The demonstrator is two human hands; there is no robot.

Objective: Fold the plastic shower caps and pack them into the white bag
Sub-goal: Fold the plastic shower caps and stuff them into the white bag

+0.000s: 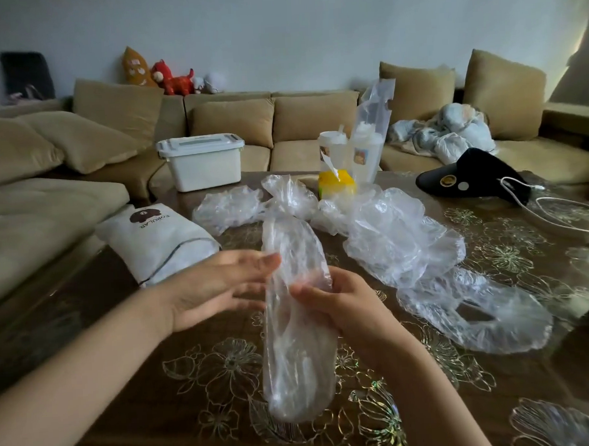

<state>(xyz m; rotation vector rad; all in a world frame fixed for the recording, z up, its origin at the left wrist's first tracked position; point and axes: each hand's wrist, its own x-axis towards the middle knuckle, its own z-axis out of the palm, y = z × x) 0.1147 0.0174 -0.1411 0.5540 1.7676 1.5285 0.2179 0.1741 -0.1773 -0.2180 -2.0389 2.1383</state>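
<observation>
A clear plastic shower cap (298, 352), folded into a long narrow strip, stands upright above the table in front of me. My right hand (338, 305) grips it around the middle. My left hand (214, 285) has straight fingers, their tips touching the strip's upper left edge. The white bag (157, 242), printed with a brown bear logo, lies on the table's left edge, its mouth toward me. Several loose crumpled caps lie behind and to the right, one pile (399, 237) in the middle and a flat one (475, 309) near my right arm.
A brown table (226, 380) with gold flower patterns carries a white lidded box (203, 161), a yellow carton (337, 184), two plastic cups in a clear bag (367, 144), a black visor cap (471, 176) and a white cable (559, 222). A tan sofa surrounds the table.
</observation>
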